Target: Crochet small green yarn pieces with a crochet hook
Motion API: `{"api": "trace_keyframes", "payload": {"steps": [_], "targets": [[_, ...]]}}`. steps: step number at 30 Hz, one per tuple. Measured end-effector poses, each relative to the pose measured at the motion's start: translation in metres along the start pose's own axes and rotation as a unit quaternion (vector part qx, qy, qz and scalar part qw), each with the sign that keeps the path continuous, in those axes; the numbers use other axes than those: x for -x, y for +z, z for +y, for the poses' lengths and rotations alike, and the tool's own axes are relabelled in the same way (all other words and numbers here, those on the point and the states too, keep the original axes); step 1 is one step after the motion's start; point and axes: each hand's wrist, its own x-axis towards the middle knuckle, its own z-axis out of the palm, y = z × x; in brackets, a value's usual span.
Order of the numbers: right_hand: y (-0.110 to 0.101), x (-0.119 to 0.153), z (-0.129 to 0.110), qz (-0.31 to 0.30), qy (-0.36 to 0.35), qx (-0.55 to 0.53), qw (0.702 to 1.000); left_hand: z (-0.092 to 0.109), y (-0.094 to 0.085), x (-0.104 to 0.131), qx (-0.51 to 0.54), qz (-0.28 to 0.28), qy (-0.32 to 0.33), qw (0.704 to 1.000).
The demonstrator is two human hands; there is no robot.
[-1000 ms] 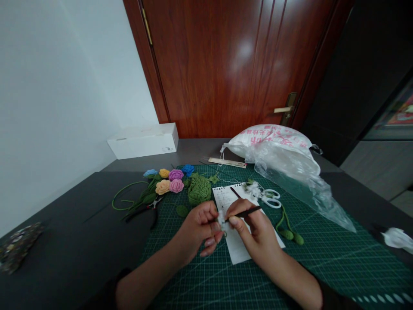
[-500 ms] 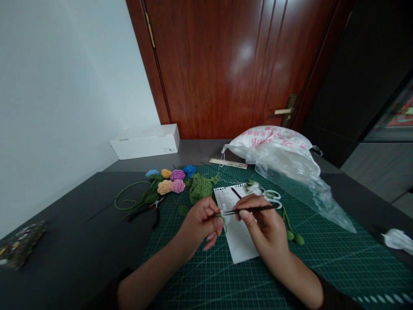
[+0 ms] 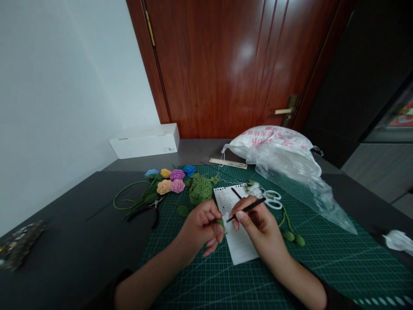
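Note:
My left hand (image 3: pixel 204 226) is closed, pinching a small green crocheted piece (image 3: pixel 221 223) between thumb and fingers. A tuft of white fluff (image 3: pixel 226 218) sits at the edge of that piece. My right hand (image 3: pixel 263 224) grips black tweezers (image 3: pixel 251 206) like a pen, their tips pointing down-left at the fluff. Whether the tips touch it or reach inside is too small to tell. Under both hands lies a sheet of notepaper (image 3: pixel 240 247) on the green cutting mat (image 3: pixel 200 280). Fingers cover most of the green piece.
Crocheted flowers (image 3: pixel 177 185), pliers (image 3: pixel 156 203) and a green yarn ball (image 3: pixel 200 189) lie left of the paper. White scissors (image 3: pixel 272 199) and green crocheted pods (image 3: pixel 299 240) are at the right. Behind stand a white box (image 3: pixel 146 142) and a large plastic bag of stuffing (image 3: pixel 271 142).
The tweezers have swung from nearly level to a steep slant, tips lower, with my right hand shifted slightly left. My left hand keeps its pinch on the green piece.

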Motion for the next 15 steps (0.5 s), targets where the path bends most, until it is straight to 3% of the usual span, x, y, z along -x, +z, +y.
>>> {"api": "trace_keyframes", "payload": {"steps": [3,7,15], "targets": [[0.002,0.002,0.002,-0.011,-0.044,0.020,0.999,-0.003,-0.002,0.000,-0.002,-0.016,-0.001,1.000],[-0.002,-0.001,0.003,-0.025,-0.017,0.001,1.000,0.003,-0.001,-0.001,-0.023,0.013,-0.006,1.000],[-0.014,-0.003,-0.009,0.070,-0.065,0.063,0.993,0.010,0.001,-0.004,-0.049,0.062,-0.004,0.997]]}}
